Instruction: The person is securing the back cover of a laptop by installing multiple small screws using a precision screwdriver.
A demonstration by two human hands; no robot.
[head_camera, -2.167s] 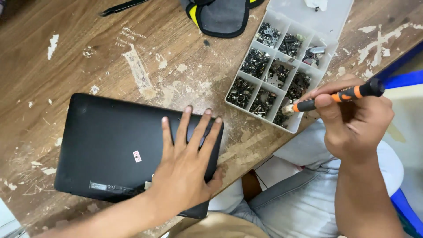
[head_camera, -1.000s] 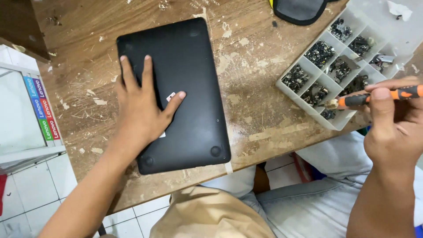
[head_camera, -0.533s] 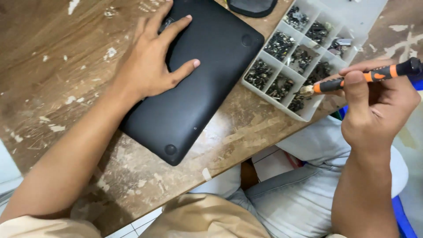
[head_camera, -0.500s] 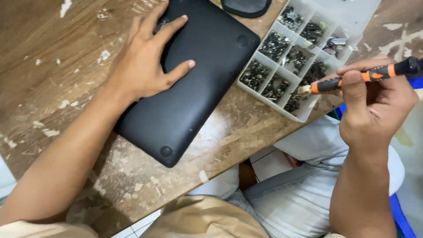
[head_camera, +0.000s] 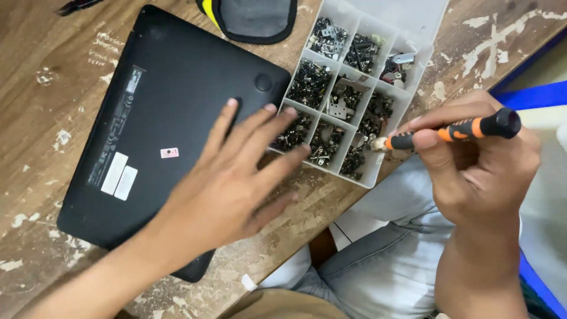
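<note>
Now the left hand (head_camera: 227, 189) lies spread, fingers loose, over the laptop (head_camera: 159, 118), seemingly touching it. Right hand (head_camera: 478, 171) grips a screwdriver (head_camera: 449, 131), tip at the parts box (head_camera: 413, 77).

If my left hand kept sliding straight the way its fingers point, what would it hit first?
Probably the clear compartment tray of small screws. The left hand lies over the black laptop, fingers pointing up and right, and its fingertips already reach the tray's near edge, though height above it is unclear.
</note>
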